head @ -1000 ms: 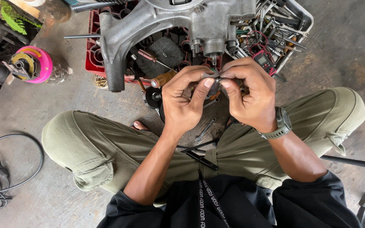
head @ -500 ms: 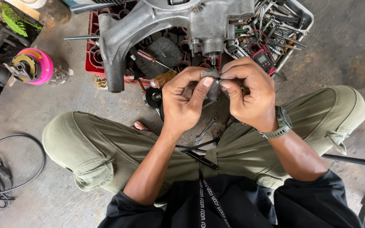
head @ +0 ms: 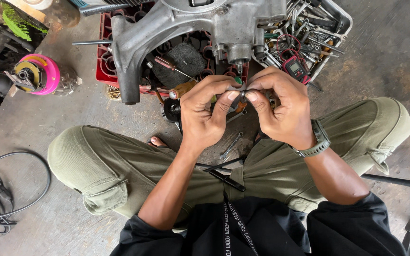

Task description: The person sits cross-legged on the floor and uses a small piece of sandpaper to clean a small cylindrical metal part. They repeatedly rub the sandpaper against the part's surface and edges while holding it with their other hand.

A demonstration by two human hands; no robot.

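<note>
1. Fingers (head: 228, 97) of both hands: curled inward, tips meeting on a small grey metal part (head: 241, 88); the part is mostly hidden by the fingertips, its shape cannot be told
2. Left hand (head: 205, 116): closed, thumb and forefinger pinching the part from the left side
3. Right hand (head: 283, 106): closed, thumb and forefinger pinching the same part from the right side; grey wristwatch (head: 316, 142) on the wrist
4. Location of part: held in the air just below the shaft end of a large grey cast engine casing (head: 186, 28), above the gap between the knees
5. Red crate (head: 104, 71): beneath the casing, holding screwdrivers and a dark round wire brush (head: 183, 61)
6. Grey tray (head: 340, 23): right of the casing, full of hand tools, with a red multimeter (head: 295, 66)
7. Wrench (head: 230, 146): lying on the floor between the legs, near the hands
8. Pink round tool (head: 39, 73): on the concrete floor (head: 48, 114), well to the left
9. Black cable (head: 10, 189): coiled at lower left
</note>
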